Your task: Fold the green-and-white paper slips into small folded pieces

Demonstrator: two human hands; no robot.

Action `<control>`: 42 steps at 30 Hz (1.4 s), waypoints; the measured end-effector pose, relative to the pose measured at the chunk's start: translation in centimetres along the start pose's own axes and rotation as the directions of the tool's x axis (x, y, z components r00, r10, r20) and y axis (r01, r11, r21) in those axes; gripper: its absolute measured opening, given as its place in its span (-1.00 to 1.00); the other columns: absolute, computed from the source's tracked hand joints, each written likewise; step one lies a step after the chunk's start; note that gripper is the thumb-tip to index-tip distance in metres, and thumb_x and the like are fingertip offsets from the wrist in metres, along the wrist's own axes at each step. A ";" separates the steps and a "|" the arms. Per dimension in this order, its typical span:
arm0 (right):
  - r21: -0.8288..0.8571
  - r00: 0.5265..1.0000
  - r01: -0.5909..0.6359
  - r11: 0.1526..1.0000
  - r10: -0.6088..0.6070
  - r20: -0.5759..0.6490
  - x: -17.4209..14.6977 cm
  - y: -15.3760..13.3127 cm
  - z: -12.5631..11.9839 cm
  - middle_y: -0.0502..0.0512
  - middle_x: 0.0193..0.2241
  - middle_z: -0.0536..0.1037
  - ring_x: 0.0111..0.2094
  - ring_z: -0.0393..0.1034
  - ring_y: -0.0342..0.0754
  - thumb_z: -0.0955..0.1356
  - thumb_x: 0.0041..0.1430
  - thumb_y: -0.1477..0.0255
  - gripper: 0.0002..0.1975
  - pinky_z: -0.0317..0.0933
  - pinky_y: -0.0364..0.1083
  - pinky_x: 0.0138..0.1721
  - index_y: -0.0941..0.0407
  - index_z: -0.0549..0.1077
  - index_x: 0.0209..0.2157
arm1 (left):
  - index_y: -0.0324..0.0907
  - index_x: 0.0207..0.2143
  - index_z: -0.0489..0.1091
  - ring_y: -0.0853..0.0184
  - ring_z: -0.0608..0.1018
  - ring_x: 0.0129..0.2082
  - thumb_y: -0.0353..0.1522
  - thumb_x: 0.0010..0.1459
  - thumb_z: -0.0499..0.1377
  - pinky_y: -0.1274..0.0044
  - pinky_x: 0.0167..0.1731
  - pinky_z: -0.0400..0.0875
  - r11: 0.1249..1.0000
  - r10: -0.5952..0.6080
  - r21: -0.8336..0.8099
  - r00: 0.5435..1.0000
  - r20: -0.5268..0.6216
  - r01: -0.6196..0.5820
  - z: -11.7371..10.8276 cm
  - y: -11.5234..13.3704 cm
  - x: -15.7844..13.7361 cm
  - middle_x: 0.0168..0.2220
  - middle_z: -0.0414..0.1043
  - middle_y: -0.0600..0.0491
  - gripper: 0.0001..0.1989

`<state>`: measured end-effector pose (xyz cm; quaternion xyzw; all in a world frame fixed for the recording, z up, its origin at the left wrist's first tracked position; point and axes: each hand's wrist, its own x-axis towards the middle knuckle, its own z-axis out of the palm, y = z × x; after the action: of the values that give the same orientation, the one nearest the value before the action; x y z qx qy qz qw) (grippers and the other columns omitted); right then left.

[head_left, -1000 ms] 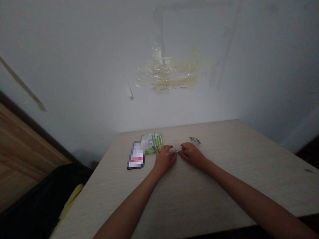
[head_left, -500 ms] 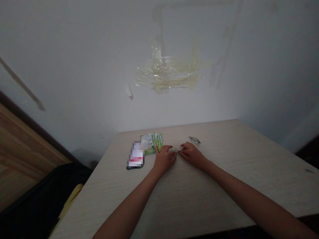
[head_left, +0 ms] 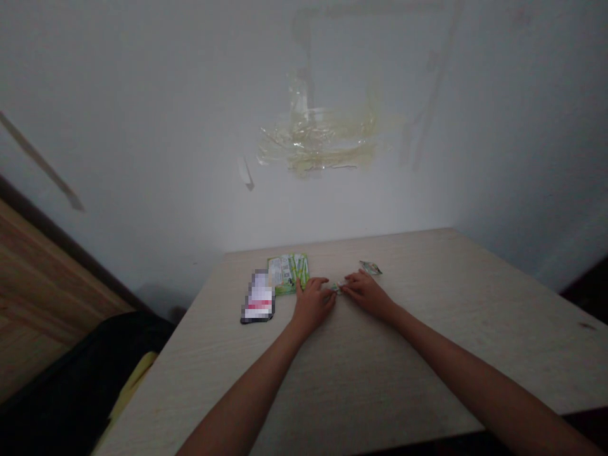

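Note:
A small white-and-green piece (head_left: 338,287), too small to name, lies between my two hands on the pale wooden table (head_left: 361,380). My left hand (head_left: 313,301) rests at its left side, fingertips closed on its edge. From the right, my right hand (head_left: 365,290) pinches the other side with thumb and fingers. A green-and-white printed packet (head_left: 287,271) lies flat just beyond my left hand, whose thumb is close to its lower right corner. Behind my right hand is a small green-and-white sachet (head_left: 371,267).
A phone (head_left: 259,301) with a blurred-out screen lies left of my left hand. The wall (head_left: 190,126) with old tape (head_left: 323,139) rises behind the table. A dark cloth (head_left: 95,367) and wooden panel (head_left: 38,278) are at the left.
My right hand's fingers have shifted slightly at the small piece, showing a little more of it. My left hand stays in place.

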<state>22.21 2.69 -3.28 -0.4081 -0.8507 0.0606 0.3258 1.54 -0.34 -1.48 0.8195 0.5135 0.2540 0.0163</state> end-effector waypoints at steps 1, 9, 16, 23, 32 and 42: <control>0.036 0.999 -0.030 0.999 0.031 -0.021 0.0 0.2 0.0 0.12 -0.23 0.59 -0.12 0.45 0.01 0.30 0.27 0.37 -0.79 0.07 0.16 0.14 0.02 0.60 -0.23 | 0.05 -0.26 0.55 0.18 0.37 0.10 -0.27 0.21 0.14 -0.07 0.21 -0.21 1.000 -0.002 -0.002 1.000 0.001 0.002 0.0 0.0 0.0 0.03 0.42 0.05 -0.83; 0.094 0.994 -0.044 0.995 0.053 -0.093 0.0 1.1 0.2 0.14 -0.24 0.60 -0.14 0.44 0.03 0.33 0.23 0.34 -0.81 0.23 0.07 -0.02 0.04 0.61 -0.28 | 0.01 -0.26 0.54 0.17 0.38 0.09 -0.28 0.21 0.14 -0.07 0.21 -0.22 1.000 -0.003 -0.013 1.000 0.002 0.003 0.0 0.0 0.0 0.03 0.42 0.02 -0.83; -0.026 0.994 -0.049 0.998 0.046 -0.095 -0.1 1.4 0.5 0.14 -0.23 0.50 -0.15 0.37 0.03 0.38 0.17 0.32 -0.82 0.23 0.11 -0.04 0.00 0.59 -0.21 | 0.00 -0.27 0.54 0.18 0.38 0.09 -0.28 0.21 0.13 -0.05 0.21 -0.20 1.000 -0.004 -0.017 1.000 -0.008 0.004 0.1 0.0 0.0 0.03 0.42 0.01 -0.83; -0.052 0.993 -0.080 0.995 0.076 -0.091 -0.2 1.5 0.9 0.18 -0.20 0.47 -0.11 0.33 0.06 0.40 0.14 0.30 -0.77 0.22 0.13 0.00 0.02 0.59 -0.17 | 0.00 -0.25 0.53 0.19 0.39 0.09 -0.28 0.21 0.14 -0.05 0.21 -0.21 1.000 0.021 -0.005 1.000 -0.008 -0.021 0.3 -0.2 0.0 0.03 0.41 0.00 -0.84; -0.005 0.993 -0.109 0.994 0.108 -0.050 0.1 1.3 0.6 0.14 -0.18 0.50 -0.09 0.33 0.04 0.40 0.11 0.33 -0.80 0.18 0.11 0.03 0.04 0.58 -0.22 | 0.02 -0.24 0.52 0.18 0.35 0.12 -0.30 0.18 0.18 -0.07 0.21 -0.21 1.000 0.004 -0.029 1.000 -0.001 -0.004 0.4 -0.4 0.1 0.04 0.40 0.03 -0.87; -0.076 0.935 -0.354 0.932 0.351 -0.047 0.3 -0.6 0.6 0.12 -0.12 0.51 0.00 0.24 0.15 0.42 0.03 0.34 -0.81 0.09 0.16 0.00 0.00 0.59 -0.26 | 0.06 -0.28 0.51 0.08 0.18 0.24 -0.26 0.17 0.20 -0.20 0.15 -0.37 0.996 -0.081 0.018 0.995 -0.062 0.082 0.4 0.5 0.3 0.07 0.37 0.09 -0.91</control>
<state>21.31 2.65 -3.34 -0.5680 -0.7601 0.0760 0.3064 2.17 -0.25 -1.57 0.7898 0.5493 0.2729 0.0024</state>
